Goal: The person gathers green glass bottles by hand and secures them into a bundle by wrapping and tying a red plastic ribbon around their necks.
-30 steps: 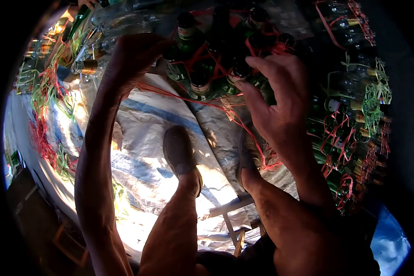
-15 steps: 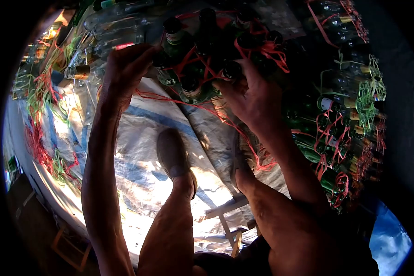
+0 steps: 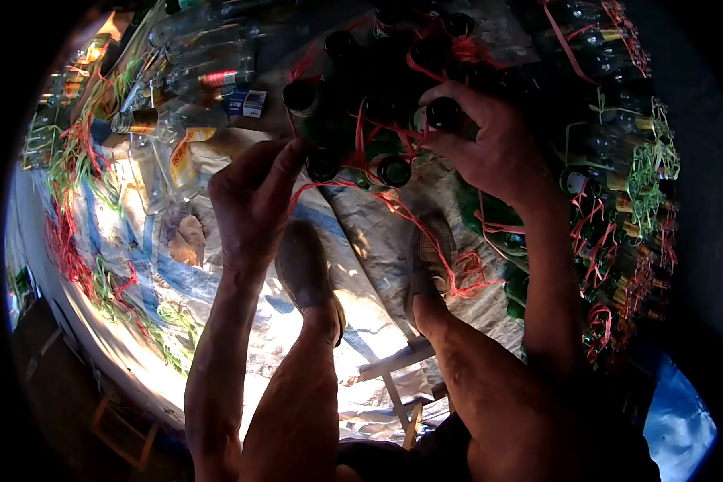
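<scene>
A cluster of dark green bottles (image 3: 394, 170), standing with their mouths up, is bound with red plastic string (image 3: 361, 132). At the cluster's near left side, my left hand (image 3: 253, 189) is closed in a pinch beside a bottle mouth (image 3: 322, 165). The loose red string (image 3: 410, 215) runs from that hand across the front of the bottles and down to my right foot. My right hand (image 3: 490, 140) has thumb and fingers around the neck of a green bottle (image 3: 443, 114) at the right of the cluster. Shadow hides much of the bottles' bodies.
Clear glass bottles (image 3: 209, 80) lie stacked at the left, near a small blue box (image 3: 247, 103). More bound green bottles (image 3: 582, 249) are piled at the right. My shoes (image 3: 301, 261) rest on a pale, blue-striped sheet (image 3: 241, 281). Red and green string tangles (image 3: 72, 249) hang at the left.
My left hand has moved right and down along the bottles, with the string shifting too. My right hand has moved right and slightly up, and the bottles have turned or shifted.
</scene>
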Demonstrator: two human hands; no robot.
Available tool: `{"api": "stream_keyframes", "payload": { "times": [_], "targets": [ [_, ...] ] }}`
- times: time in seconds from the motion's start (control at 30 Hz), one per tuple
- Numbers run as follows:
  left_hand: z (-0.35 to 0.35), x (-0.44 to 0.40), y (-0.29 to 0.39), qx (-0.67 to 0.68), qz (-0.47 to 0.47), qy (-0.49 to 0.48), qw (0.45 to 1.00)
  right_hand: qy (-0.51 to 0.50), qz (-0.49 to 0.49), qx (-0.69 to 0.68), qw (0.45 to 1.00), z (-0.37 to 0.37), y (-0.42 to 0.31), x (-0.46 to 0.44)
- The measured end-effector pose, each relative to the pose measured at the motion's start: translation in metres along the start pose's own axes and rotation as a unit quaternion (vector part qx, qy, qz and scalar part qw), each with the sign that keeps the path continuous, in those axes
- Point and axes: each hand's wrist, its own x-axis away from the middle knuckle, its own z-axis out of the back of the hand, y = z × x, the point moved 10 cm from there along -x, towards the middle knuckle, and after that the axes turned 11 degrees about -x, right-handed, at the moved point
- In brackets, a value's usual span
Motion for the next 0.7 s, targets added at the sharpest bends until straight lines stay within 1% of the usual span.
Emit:
{"api": "stream_keyframes", "payload": {
  "times": [0.03,0.07,0.1,0.13,0.17,0.2,0.27,0.33,0.37,0.4,0.43,0.53,0.6,0.7],
  "targets": [
    [-0.007,0.012,0.001,0.014,0.021,0.002,1.000,-0.011,0.011,0.020,1.000,0.005,0.001,-0.002],
    [-0.014,0.025,0.004,0.016,0.020,0.012,1.000,-0.037,-0.018,0.035,0.999,0.010,0.004,-0.005],
    [-0.020,0.037,0.007,0.018,0.018,0.022,0.999,-0.044,0.000,0.022,0.999,0.014,0.002,-0.008],
    [-0.027,0.047,0.010,0.016,0.022,0.001,1.000,-0.051,0.020,0.009,0.998,0.016,0.001,-0.013],
    [-0.034,0.054,0.012,0.029,0.012,0.013,0.999,-0.058,0.040,-0.003,0.997,0.018,0.000,-0.018],
    [-0.041,0.059,0.011,0.040,0.014,0.008,0.999,-0.081,0.049,-0.053,0.994,0.016,0.002,-0.022],
    [-0.050,0.061,0.011,0.045,0.026,-0.013,0.999,-0.110,0.032,-0.026,0.993,0.018,-0.005,-0.031],
    [-0.052,0.059,0.014,0.021,0.018,-0.021,0.999,-0.123,-0.008,-0.024,0.992,0.017,0.002,-0.036],
    [-0.054,0.058,0.015,0.009,0.014,-0.024,1.000,-0.099,0.027,-0.023,0.994,0.019,0.003,-0.038],
    [-0.054,0.058,0.012,0.012,0.037,-0.023,0.999,-0.076,0.059,-0.023,0.995,0.020,0.007,-0.036],
    [-0.054,0.056,0.013,0.012,0.032,-0.026,0.999,-0.053,0.092,-0.022,0.994,0.021,0.009,-0.032],
    [-0.051,0.050,0.013,0.002,0.021,-0.036,0.999,0.033,0.146,0.010,0.989,0.022,0.010,-0.022],
    [-0.050,0.046,0.015,0.002,0.012,-0.043,0.999,0.043,0.113,0.006,0.993,0.021,0.016,-0.017],
    [-0.050,0.039,0.012,0.017,0.007,-0.042,0.999,0.063,0.098,0.014,0.993,0.020,0.019,-0.015]
  ]
}}
